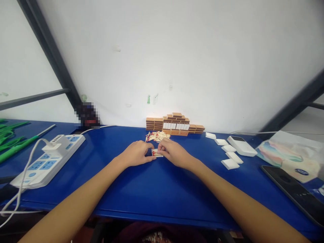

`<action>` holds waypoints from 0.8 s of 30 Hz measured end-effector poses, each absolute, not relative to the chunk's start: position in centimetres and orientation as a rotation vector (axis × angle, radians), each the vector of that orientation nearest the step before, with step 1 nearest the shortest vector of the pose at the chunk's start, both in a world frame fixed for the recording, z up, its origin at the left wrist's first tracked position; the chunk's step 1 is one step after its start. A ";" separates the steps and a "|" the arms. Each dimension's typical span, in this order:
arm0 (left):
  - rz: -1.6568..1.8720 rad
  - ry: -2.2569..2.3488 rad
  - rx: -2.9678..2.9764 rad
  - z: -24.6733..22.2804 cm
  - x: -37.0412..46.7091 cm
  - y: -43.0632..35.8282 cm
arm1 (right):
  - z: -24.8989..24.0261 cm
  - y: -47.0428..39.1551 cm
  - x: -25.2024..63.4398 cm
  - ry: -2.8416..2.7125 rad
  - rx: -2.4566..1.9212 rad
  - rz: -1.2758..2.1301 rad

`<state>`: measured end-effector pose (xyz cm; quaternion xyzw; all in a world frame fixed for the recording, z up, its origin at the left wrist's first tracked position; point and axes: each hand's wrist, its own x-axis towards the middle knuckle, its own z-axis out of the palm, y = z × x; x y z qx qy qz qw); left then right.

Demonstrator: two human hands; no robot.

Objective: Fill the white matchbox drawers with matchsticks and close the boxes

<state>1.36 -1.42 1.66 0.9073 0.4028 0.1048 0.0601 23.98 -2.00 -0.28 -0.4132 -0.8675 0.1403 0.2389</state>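
Note:
A small white matchbox tray [158,155] with red-tipped matches in it lies on the blue table between my hands. My left hand [138,153] grips its left end, thumb at the near side and index finger at the far side. The fingers of my right hand [173,152] are pinched together over the tray's right part; what they hold is hidden. Just behind the tray spreads a loose heap of matches [158,136]. Farther back, brown matchboxes [176,132] are stacked against the wall, some with white ends showing.
Several white trays [230,164] lie to the right, beside a white device [242,145]. A phone [291,189] and a pack of tissues [291,155] are at far right. On the left are a power strip [48,165] with cables and green cords [15,145].

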 end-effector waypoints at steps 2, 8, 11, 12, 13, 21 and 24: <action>0.314 1.216 2.747 1.7 1.5 -1.5 | -0.5 -1.9 23.9 -2.339 -1.103 0.433; 0.309 1.216 2.756 1.7 1.4 -1.5 | -0.2 -1.7 24.3 -2.302 -1.052 0.437; 0.306 1.274 2.748 2.0 1.1 -1.3 | 0.2 -0.9 25.3 -2.228 -1.091 0.381; 0.317 1.286 2.741 2.1 1.0 -1.3 | 0.1 -0.4 25.6 -2.205 -1.130 0.365; 0.340 1.285 2.725 2.3 0.9 -1.2 | -0.1 0.0 25.9 -2.194 -1.173 0.351; 0.409 1.179 2.513 2.4 0.5 -0.9 | -2.4 2.3 26.1 -2.229 -1.392 0.145; 0.364 1.189 2.514 2.1 0.5 -0.8 | -2.6 2.6 26.3 -2.272 -1.394 0.149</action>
